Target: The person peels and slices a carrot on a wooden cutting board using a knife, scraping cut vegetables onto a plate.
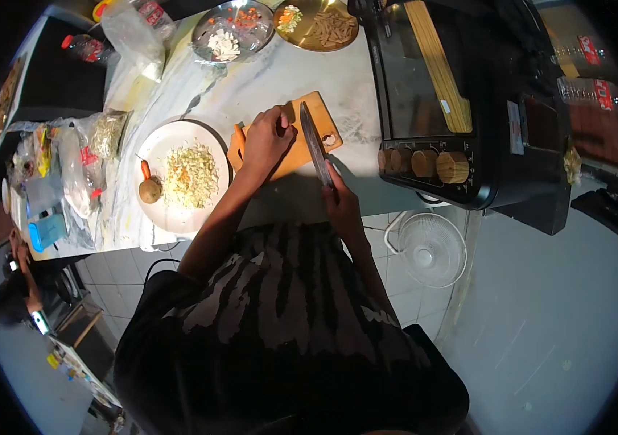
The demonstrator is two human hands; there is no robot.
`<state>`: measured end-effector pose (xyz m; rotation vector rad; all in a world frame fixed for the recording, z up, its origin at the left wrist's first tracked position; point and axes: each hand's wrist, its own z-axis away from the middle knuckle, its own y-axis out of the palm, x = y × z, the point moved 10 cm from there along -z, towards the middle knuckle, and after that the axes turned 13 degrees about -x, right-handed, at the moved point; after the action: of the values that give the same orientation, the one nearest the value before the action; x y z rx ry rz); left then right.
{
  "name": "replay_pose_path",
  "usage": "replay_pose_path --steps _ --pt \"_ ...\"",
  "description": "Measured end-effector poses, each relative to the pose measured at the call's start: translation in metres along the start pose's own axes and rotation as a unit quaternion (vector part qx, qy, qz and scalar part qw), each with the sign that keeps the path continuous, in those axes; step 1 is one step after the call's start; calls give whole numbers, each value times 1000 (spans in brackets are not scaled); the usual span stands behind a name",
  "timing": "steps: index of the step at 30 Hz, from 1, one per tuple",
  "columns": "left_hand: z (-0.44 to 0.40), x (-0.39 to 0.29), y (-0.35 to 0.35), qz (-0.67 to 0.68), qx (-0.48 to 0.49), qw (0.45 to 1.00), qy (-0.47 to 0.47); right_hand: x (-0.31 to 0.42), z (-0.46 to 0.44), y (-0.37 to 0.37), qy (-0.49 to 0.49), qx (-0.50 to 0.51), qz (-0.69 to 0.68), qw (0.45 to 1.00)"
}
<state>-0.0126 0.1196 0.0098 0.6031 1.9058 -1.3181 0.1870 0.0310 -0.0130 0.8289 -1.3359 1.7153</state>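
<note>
The right hand's (342, 203) fingers close around the handle of the knife (312, 139), its blade over the wooden board (319, 106); the left hand's (269, 138) fingers curl above the board, and whether they grip anything I cannot tell. An orange piece (239, 138) lies beside the left hand, and further left a white plate (158, 143) bears chopped bits (191, 176) and a round brown item (149, 191)

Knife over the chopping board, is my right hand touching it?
Touching. The head view shows the right hand with its fingers wrapped around the handle end of the knife.
</note>
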Motion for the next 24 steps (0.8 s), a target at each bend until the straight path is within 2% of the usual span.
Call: replay_pose_path --steps 1,2,4,7,11,13,17,22,24 --pt "-1 -2 -3 2 -11 1000 -5 -1 3 4 69 40 6 997" --pt "-1 -2 -6 3 -22 1000 -11 -7 4 6 73 37 5 997" --pt "0 -2 -5 1 -19 1000 -23 19 0 1 -115 -24 4 993" --pt "0 0 -2 16 -19 999 -25 17 0 2 -128 -26 17 991" --pt "2 9 1 50 -22 998 -38 25 -1 1 -115 -24 44 992" --pt "1 10 2 37 -29 998 -36 14 -2 9 -39 35 77 996" --pt "1 16 3 33 -33 998 -42 13 -4 13 -28 46 50 997" --pt "0 16 2 29 -26 999 -32 13 -10 12 -71 29 61 995" --pt "-1 22 5 31 -23 999 -26 18 -10 9 -43 42 76 995"
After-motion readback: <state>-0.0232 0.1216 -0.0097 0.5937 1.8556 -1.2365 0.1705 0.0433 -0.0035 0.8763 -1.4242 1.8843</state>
